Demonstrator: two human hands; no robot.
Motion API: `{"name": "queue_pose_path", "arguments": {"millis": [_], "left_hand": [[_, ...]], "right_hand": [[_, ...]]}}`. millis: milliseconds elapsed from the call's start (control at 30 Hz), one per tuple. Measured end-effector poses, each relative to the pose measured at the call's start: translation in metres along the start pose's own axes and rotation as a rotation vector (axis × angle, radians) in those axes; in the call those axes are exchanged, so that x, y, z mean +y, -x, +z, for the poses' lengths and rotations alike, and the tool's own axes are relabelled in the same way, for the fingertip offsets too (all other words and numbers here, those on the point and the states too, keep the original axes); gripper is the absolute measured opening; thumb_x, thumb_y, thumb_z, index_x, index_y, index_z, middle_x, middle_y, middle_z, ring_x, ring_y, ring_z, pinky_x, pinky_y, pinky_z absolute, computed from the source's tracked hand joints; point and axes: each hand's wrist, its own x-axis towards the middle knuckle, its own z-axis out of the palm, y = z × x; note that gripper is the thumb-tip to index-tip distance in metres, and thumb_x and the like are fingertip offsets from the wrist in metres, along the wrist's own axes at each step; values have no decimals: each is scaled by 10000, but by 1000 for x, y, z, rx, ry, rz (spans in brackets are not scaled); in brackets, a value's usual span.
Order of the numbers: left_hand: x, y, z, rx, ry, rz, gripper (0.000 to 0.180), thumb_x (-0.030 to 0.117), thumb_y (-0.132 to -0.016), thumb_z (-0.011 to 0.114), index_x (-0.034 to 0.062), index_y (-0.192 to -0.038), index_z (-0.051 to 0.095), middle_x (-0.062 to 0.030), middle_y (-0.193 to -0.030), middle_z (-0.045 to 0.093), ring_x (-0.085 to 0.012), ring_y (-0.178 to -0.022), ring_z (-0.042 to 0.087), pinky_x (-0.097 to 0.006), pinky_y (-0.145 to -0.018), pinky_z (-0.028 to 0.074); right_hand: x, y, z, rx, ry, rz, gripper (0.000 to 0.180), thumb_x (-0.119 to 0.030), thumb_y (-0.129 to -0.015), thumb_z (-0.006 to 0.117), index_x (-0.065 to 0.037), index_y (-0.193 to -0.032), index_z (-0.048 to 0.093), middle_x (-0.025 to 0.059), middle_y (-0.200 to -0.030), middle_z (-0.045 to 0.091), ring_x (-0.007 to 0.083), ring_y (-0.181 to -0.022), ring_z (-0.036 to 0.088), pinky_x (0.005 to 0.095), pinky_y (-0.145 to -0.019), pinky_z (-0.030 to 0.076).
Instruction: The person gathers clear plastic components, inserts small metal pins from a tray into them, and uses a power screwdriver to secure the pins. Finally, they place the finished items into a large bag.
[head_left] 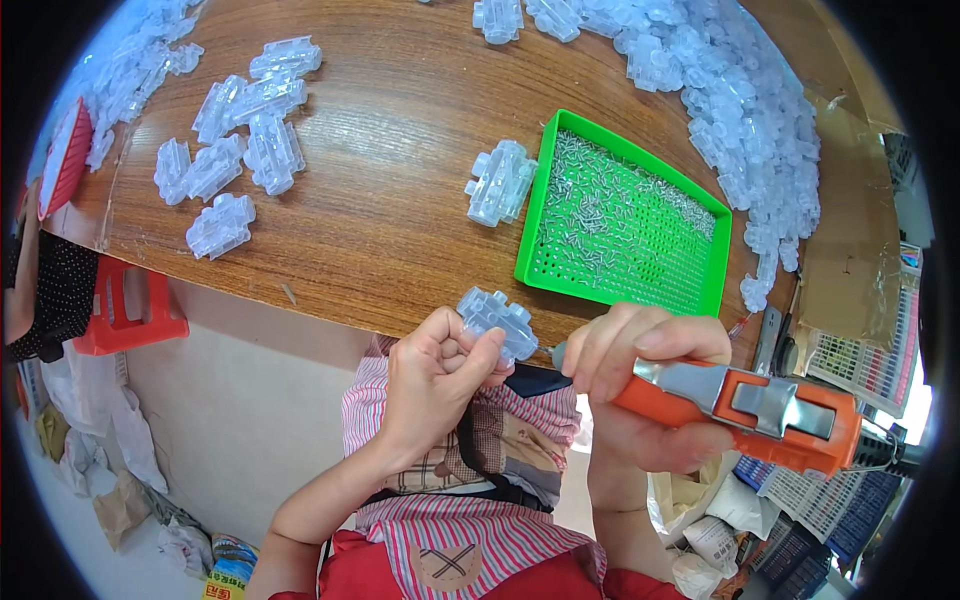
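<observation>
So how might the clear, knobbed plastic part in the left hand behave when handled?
The clear, knobbed plastic part is probably stiff: its shape looks undistorted in the left hand. It's likely light, given its thin-looking, see-through walls. Its uneven, knobbed sides should make it unlikely to roll.

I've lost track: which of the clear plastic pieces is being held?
The clear piece pinched in the left hand, just left of the orange tool. The other clear pieces lie loose or heaped, unheld.
</observation>
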Motion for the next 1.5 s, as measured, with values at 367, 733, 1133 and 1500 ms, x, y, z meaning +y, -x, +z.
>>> {"name": "queue_pose_path", "arguments": {"millis": [367,733,1133,1500], "left_hand": [[-2,-1,0,3,-10,21,213,95,-926,636,4,-801,489,-87,-784,676,-112,-720,686,-227,-621,588],[-2,-1,1,29,-198,75,239,132,-931,643,12,-794,488,-54,-682,674,-59,-664,655,-203,-541,511],[58,-18,-25,126,-599,267,215,135,-924,615,-25,-844,495,-98,-654,619,-148,-618,663,-297,-540,511],[114,-108,-31,50,-1085,458,268,255,-968,520,-10,-933,492,-218,-721,588,-385,-687,580,-436,-658,448]], "right_hand": [[14,3,-8,-95,46,8,209,-110,-852,687,-6,-975,554,107,-726,566,202,-621,530,345,-591,440],[21,0,-10,-221,239,-87,754,-693,-693,712,-12,-972,549,87,-631,564,206,-539,539,326,-500,458],[-35,-26,-8,-128,239,-180,686,-623,-882,550,9,-1125,443,70,-623,527,184,-534,531,308,-468,482],[-46,-37,-36,208,526,-259,585,-346,-826,736,10,-1166,419,78,-756,567,175,-692,576,348,-675,512]]}}
